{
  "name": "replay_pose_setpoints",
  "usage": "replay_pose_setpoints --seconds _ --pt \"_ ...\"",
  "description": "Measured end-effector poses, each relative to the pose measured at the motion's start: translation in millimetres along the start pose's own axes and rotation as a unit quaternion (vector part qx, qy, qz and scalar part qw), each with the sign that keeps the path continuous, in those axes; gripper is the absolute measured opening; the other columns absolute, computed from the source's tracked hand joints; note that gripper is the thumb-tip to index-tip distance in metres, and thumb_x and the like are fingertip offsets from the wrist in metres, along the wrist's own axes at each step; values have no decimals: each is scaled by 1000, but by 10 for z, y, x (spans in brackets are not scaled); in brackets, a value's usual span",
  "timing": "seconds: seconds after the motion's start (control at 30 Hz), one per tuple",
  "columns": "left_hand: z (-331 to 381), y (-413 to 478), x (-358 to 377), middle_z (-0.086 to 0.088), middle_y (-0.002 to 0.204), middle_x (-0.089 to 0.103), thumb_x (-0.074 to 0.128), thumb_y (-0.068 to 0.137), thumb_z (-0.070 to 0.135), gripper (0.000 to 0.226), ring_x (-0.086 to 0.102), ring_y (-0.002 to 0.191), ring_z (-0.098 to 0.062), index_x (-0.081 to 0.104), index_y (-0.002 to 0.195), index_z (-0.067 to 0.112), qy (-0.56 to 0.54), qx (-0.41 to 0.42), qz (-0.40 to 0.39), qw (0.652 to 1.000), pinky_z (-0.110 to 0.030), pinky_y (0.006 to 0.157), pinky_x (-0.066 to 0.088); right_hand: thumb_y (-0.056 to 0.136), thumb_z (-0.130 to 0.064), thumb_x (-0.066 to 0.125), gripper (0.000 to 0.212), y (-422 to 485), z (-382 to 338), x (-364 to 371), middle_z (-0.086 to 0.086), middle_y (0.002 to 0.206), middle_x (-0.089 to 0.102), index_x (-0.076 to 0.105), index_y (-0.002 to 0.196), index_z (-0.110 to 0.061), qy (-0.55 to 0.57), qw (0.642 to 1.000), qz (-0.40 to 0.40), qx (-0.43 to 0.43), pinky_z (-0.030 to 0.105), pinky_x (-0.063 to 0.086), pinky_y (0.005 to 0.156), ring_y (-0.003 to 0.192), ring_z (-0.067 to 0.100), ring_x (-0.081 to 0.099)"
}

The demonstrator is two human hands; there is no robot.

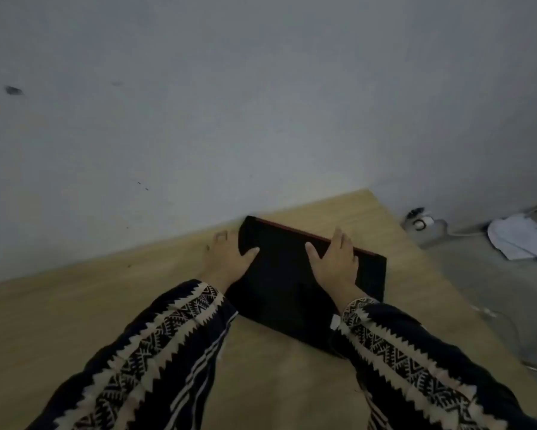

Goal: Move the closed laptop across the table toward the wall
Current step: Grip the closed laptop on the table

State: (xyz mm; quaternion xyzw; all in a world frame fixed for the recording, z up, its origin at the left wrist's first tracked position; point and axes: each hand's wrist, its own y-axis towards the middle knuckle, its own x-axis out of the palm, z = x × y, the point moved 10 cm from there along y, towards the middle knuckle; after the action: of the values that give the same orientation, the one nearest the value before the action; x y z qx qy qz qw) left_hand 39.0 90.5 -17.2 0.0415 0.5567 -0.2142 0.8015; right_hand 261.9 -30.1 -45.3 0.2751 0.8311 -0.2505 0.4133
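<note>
A closed black laptop point(289, 283) with a red far edge lies flat on the wooden table point(106, 305), its far corner close to the grey wall point(230, 103). My left hand point(228, 260) grips the laptop's left edge, thumb on the lid and fingers down the side. My right hand point(335, 262) lies flat on the lid near the right far edge, fingers spread toward the red edge. Patterned dark sleeves cover both forearms and hide the laptop's near corner.
The table's right edge runs diagonally past the laptop. Beyond it, on the floor, lie a white cloth or paper bundle point(518, 237), a small dark and white object point(419, 220) and thin cables point(503, 321).
</note>
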Motion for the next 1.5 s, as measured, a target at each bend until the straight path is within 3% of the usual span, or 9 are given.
replay_pose_setpoints --seconds 0.1,0.27,0.47,0.67,0.9,1.1,1.2,1.33,1.5 --pt "-229 38 406 -19 154 33 54 91 57 83 30 142 -37 24 153 10 15 -86 -79 993 -51 114 30 94 -59 47 92 37 522 132 13 167 2 3 159 -13 -14 992 -8 129 53 3 121 154 29 -3" --pt "-415 84 718 -22 158 26 55 90 58 87 26 144 -39 19 154 10 6 -146 -88 985 -53 114 30 88 -59 56 92 -137 1088 243 15 166 0 11 159 -21 25 962 27 272 59 9 117 152 35 1" --pt "-575 171 865 -24 157 24 57 83 68 101 29 141 -43 8 156 19 -17 -181 -95 979 -55 113 30 89 -62 52 81 -200 1268 182 14 161 22 24 155 -24 31 958 126 255 53 26 109 142 35 27" --pt "-730 299 694 -17 122 60 83 65 57 88 60 108 -37 48 124 1 -136 -202 -41 969 -43 83 52 85 -63 55 81 -166 1362 116 19 141 44 31 149 -21 46 947 164 273 53 34 102 125 38 42" --pt "-1066 236 947 -12 101 66 86 61 56 71 63 84 -29 63 103 2 -334 -345 -67 875 -43 89 55 88 -61 52 76 -104 1469 78 17 137 45 30 149 -22 33 948 155 276 55 41 96 121 37 45" --pt "-849 108 1112 0 85 60 77 71 59 50 58 74 -20 57 86 16 -437 -345 -128 821 -33 65 46 88 -59 52 74 -92 1481 34 18 136 45 33 148 -20 22 953 163 255 55 40 95 121 37 45" --pt "-840 41 1063 -2 87 62 77 72 58 49 60 76 -20 59 86 15 -441 -335 -129 822 -32 60 46 88 -59 53 74 -90 1489 41 18 137 45 34 148 -19 27 954 163 249 55 39 95 123 37 43" --pt "-944 -24 1012 -4 97 70 78 54 74 67 67 88 -26 63 88 18 -398 -327 -115 850 -41 85 55 88 -59 53 75 -97 1475 38 18 137 45 35 147 -17 27 957 160 240 54 39 98 124 37 43" --pt "-888 -53 801 -7 101 70 64 47 89 88 67 94 -30 66 93 14 -341 -307 -78 885 -47 93 54 88 -60 54 76 -105 1474 5 20 139 46 36 146 -14 46 960 151 231 53 36 101 126 39 43"
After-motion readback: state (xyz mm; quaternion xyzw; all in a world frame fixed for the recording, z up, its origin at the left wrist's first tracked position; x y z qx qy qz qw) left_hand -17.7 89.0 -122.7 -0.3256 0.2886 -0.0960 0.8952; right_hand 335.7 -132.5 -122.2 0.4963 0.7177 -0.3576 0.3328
